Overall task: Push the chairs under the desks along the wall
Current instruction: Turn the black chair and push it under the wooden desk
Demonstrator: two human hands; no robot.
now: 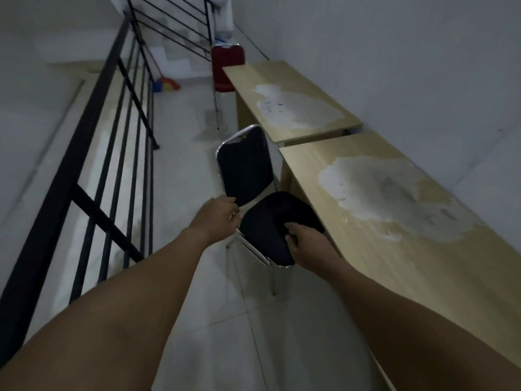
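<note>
A black padded chair (248, 167) with a chrome frame stands on the floor beside the near wooden desk (423, 249), its seat turned toward me. My left hand (221, 214) grips the chair where the backrest meets the seat. My right hand (308, 242) holds the front edge of the black seat. A second wooden desk (307, 80) stands farther along the right wall, end to end with the first. A red chair (227, 63) stands at the far end of that desk, out in the aisle.
A black metal railing (118, 131) runs along the left, leaving a narrow tiled aisle. A broom with a coloured dustpan (166, 84) leans at the far left corner. Both desk tops have large worn white patches.
</note>
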